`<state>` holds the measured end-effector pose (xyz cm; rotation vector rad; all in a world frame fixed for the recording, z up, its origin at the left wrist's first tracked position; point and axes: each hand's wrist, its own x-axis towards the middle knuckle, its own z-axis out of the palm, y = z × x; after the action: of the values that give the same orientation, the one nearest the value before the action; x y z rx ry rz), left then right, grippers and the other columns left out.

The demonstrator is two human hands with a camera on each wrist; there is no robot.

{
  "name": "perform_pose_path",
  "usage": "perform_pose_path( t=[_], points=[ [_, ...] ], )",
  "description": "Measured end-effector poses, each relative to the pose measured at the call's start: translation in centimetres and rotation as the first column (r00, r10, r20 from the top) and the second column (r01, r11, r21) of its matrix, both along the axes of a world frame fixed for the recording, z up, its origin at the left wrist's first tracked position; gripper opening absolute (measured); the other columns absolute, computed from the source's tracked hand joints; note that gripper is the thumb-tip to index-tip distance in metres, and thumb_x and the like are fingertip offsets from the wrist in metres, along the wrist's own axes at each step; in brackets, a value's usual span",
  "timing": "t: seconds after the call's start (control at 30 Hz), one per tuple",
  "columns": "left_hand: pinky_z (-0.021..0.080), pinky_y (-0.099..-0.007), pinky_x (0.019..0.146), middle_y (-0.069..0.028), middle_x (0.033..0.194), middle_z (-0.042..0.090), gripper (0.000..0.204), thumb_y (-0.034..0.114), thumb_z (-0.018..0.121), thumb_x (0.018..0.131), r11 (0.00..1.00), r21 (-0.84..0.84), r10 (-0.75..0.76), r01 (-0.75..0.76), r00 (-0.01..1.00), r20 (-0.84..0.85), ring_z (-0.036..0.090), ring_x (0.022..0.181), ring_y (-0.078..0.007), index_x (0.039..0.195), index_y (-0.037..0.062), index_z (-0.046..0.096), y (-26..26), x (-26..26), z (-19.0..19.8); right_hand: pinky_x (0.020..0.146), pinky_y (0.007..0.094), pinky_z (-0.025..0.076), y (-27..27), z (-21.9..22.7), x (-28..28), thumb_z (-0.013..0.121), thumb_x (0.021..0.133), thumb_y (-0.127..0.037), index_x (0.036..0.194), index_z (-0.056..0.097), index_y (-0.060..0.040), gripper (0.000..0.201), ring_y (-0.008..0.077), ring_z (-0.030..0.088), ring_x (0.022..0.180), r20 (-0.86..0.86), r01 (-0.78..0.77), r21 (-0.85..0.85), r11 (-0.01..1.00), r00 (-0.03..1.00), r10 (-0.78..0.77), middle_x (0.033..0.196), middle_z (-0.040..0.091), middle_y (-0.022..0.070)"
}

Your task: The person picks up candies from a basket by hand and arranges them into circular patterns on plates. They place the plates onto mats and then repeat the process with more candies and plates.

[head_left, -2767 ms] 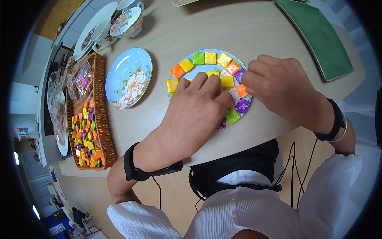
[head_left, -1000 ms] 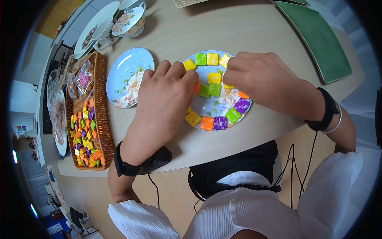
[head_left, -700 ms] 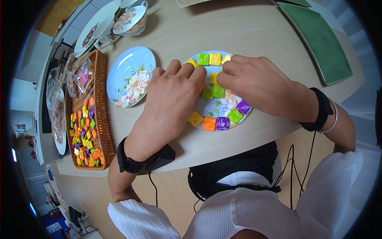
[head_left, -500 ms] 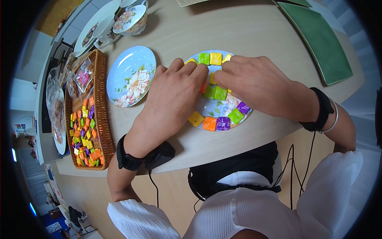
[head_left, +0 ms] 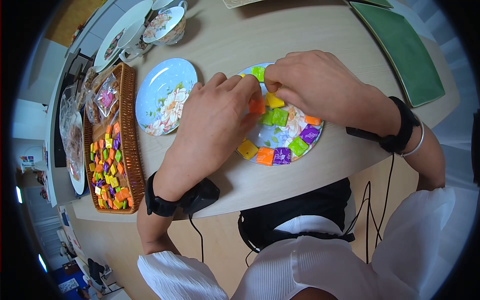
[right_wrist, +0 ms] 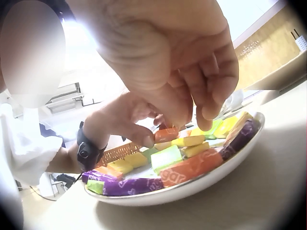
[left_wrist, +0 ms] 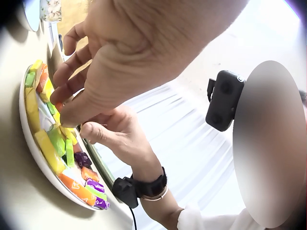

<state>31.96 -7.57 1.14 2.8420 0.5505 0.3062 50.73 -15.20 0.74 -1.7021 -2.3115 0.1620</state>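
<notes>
My left hand point(head_left: 215, 117) is over the left side of a blue floral plate point(head_left: 260, 134), pinching an orange wrapped candy point(head_left: 257, 106) between thumb and fingers. In the right wrist view this orange candy point(right_wrist: 166, 134) shows at the left thumb tip. My right hand point(head_left: 317, 85) reaches over the plate's far rim with bent fingers, fingertips low among the candies; I cannot tell if they hold one. Two green candies point(head_left: 280, 118) and a yellow candy point(head_left: 274, 100) lie mid-plate. Along the rim sit purple point(head_left: 282, 155), orange, green and yellow candies; the hands hide part of this ring.
A second floral plate point(head_left: 167, 95) stands to the left. Beyond it is a wicker basket point(head_left: 131, 145) with many candies and bagged sweets. Floral cups point(head_left: 166, 26) stand at the far left, a green rectangular plate point(head_left: 400, 52) at the right. Cables hang below the table edge.
The left hand has drawn back leftward from the plate's middle, baring the green candies, then shifted slightly right with the orange candy. The right hand has moved from the right rim toward the far rim.
</notes>
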Motion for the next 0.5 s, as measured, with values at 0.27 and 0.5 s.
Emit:
perform_pose_path(
  t=[0.27,0.5],
  points=[
    [0.046,-0.0381,0.074,-0.004,0.086,0.063,0.025,0.003,0.069,0.069,0.999,-0.011,-0.03,0.03,1.0,-0.005,0.058,0.085,-0.0269,0.091,0.0085,0.057,-0.5,0.2,-0.6,0.07,0.0399,0.053,-0.5,-0.3,-0.2,0.062,0.078,-0.004,0.098,0.065,-0.0027,0.02,0.032,0.067,0.079,-0.012,0.003,-0.06,0.998,1.0,-0.004,0.081,0.068,0.0155],
    [0.045,-0.0398,0.074,-0.0058,0.089,0.062,0.031,0.011,0.071,0.073,0.999,-0.019,-0.047,0.046,0.998,-0.053,0.059,0.089,-0.0265,0.1,0.009,0.055,-0.8,0.4,-0.5,0.071,0.0388,0.053,-1.1,0.1,0.1,0.065,0.079,-0.007,0.101,0.065,-0.003,0.022,0.031,0.067,0.08,-0.007,0.045,-0.093,0.995,0.999,-0.046,0.083,0.069,0.0156]
  ],
)
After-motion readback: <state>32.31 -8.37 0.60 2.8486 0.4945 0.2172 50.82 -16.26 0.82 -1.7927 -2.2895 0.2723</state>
